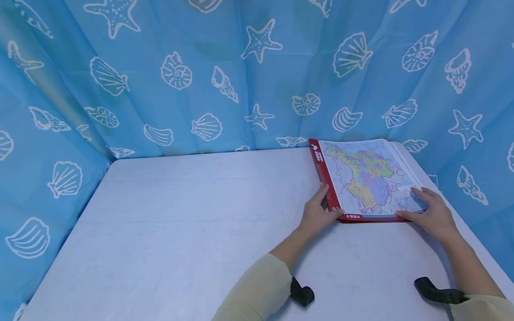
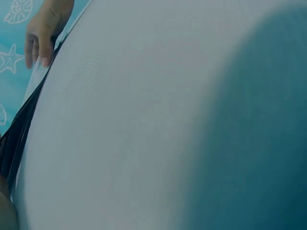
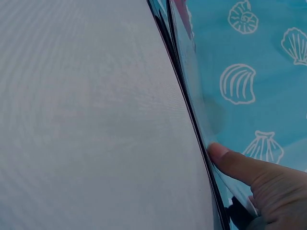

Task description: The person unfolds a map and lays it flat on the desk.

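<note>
A stack of flat map sheets [image 1: 365,176], the top one a coloured map with a red left border, lies at the back right of the white table. At its near left corner my left hand [image 1: 317,216] grips the sheets, thumb over the near edge and fingers at the left edge. My right hand [image 1: 435,218] rests at the near right corner, its thumb against the near edge and fingers over the right side. In the right wrist view, the right thumb [image 3: 235,163] touches the stack's dark edge [image 3: 192,115], whose layers part slightly farther along.
The white table [image 1: 180,232] extends to the left and toward me. A blue shell-print curtain [image 1: 225,76] hangs along its back and sides. Black wrist bands [image 1: 437,292] sit by both beige sleeves [image 1: 257,285].
</note>
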`<state>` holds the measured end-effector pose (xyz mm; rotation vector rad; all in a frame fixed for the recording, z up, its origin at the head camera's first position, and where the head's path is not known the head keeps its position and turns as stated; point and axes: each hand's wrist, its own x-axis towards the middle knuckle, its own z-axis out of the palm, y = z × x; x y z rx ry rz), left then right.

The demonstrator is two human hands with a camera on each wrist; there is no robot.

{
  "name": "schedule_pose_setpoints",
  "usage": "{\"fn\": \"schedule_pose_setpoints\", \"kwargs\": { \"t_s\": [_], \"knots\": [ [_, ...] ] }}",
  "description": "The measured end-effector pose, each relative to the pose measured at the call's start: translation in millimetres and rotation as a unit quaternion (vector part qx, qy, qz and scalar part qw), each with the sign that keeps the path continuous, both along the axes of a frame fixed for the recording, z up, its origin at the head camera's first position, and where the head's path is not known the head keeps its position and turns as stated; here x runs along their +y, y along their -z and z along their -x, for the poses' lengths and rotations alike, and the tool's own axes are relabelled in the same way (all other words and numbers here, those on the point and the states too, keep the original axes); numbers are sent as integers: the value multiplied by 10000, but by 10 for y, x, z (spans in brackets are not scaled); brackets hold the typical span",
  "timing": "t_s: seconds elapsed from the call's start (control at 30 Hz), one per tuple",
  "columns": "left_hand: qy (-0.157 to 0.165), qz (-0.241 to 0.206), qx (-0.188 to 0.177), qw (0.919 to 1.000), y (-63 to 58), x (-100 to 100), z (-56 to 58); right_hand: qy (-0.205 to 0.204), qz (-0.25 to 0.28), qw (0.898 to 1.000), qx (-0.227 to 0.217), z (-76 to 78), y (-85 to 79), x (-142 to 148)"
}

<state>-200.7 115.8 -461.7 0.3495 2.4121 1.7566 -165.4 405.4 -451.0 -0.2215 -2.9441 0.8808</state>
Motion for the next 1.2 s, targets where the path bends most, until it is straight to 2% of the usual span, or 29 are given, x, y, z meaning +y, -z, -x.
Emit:
{"fn": "schedule_pose_setpoints", "kwargs": {
  "t_s": [0.07,0.13,0.2,0.27,0.43,0.57,0.67,0.8,0.93,1.1,1.2],
  "knots": [
    [-234,-817,-430,9955,4,2,8,66,65,9999,-51,-10,-14,2],
    [-455,-1497,-724,9850,5,-5,13,132,224,9996,-114,-15,-20,11],
    [-588,-1897,-884,9761,4,-17,14,207,358,9989,-202,-11,-24,20],
    [-565,-2037,-950,9728,11,-31,9,279,499,9978,-326,-6,-23,32],
    [-402,-1914,-967,9759,46,-50,-15,298,779,9947,-604,15,-26,51],
    [-489,-1388,-795,9859,60,-52,-30,306,1173,9901,-707,20,-18,47],
    [-571,-1073,-713,9900,57,-48,-39,395,1595,9831,-802,12,-2,36],
    [-506,-1310,-850,9864,50,-49,-54,491,2069,9731,-882,16,23,0],
    [-352,-1599,-1022,9812,50,-56,-80,521,2316,9675,-873,21,37,-35],
    [-154,-1325,-1069,9853,61,-73,-82,547,2484,9632,-865,14,43,-70],
    [-51,-1377,-1041,9850,72,-87,-67,548,2534,9623,-826,13,45,-89]
  ]
}}
